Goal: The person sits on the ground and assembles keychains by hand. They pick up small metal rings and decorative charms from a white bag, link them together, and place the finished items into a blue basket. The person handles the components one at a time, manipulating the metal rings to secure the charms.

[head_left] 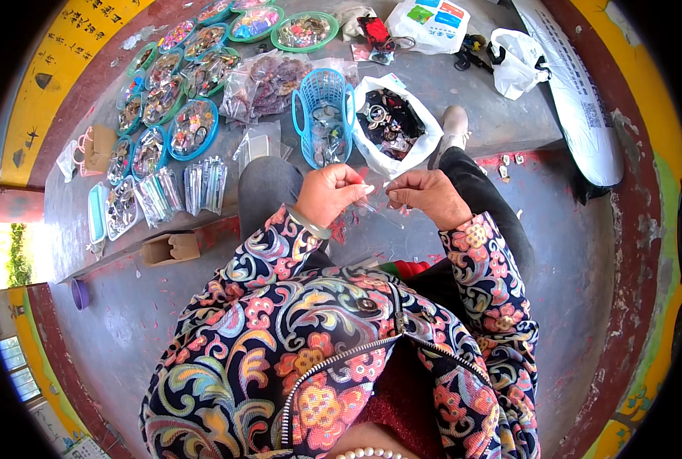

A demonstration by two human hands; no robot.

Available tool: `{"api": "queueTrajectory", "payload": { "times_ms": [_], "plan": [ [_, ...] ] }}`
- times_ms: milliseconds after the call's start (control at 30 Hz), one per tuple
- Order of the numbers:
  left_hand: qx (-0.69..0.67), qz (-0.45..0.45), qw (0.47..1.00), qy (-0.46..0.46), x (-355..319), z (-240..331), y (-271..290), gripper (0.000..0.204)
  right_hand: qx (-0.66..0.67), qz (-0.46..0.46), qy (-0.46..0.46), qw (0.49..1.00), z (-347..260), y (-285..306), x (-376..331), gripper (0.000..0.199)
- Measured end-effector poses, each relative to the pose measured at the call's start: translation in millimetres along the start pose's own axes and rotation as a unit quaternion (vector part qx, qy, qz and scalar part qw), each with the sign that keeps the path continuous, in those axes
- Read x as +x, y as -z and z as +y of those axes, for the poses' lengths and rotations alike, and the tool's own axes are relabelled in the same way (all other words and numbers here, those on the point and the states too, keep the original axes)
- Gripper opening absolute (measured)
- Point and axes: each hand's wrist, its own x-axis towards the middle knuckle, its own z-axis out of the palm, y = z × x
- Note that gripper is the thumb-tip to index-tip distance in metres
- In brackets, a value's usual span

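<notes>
My left hand (pixel 330 196) is closed in a pinch, with a small whitish bit at its fingertips. A thin, clear strip or thread (pixel 385 216) slants down from those fingers toward the right; its kind is too fine to tell. My right hand (pixel 431 198), a short gap away, also pinches with thumb and forefinger, and what it holds is too small to name. Just beyond my hands stand a blue plastic basket (pixel 299 115) with small items inside and, to its right, an open white plastic bag (pixel 430 126) full of dark and shiny trinkets.
Round green and blue trays (pixel 217 130) of trinkets crowd the ledge at far left, with bundles of pens (pixel 205 186) nearer. Clear bags of reddish pieces (pixel 268 88) lie behind the basket. A cardboard box (pixel 170 249) sits at left; white bags (pixel 430 27) lie at the back.
</notes>
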Motion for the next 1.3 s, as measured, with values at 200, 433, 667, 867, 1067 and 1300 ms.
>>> {"api": "queueTrajectory", "payload": {
  "times_ms": [200, 433, 667, 867, 1067, 1300],
  "plan": [
    [0.043, -0.014, 0.999, 0.009, -3, 6, -7, 0.012, -0.054, 0.029, 0.054, 0.997, 0, -6, 0, 0.018],
    [0.161, -0.087, 0.982, -0.039, -3, -3, -11, 0.013, -0.072, -0.013, 0.073, 0.995, -8, -12, -5, 0.016],
    [-0.03, -0.061, 0.996, 0.053, -2, 5, -15, 0.023, 0.039, 0.125, 0.039, 0.991, -3, -9, -3, 0.016],
    [-0.054, -0.058, 0.994, 0.071, -3, -4, -25, 0.022, 0.103, 0.139, 0.04, 0.984, -1, -8, -4, 0.019],
    [-0.074, -0.011, 0.996, 0.057, 0, 1, -16, 0.02, 0.112, 0.119, 0.03, 0.986, -1, -5, -4, 0.022],
    [-0.062, 0.018, 0.997, 0.042, 1, -3, -10, 0.015, 0.041, 0.05, -0.001, 0.998, -6, -8, -5, 0.022]
  ]
}}
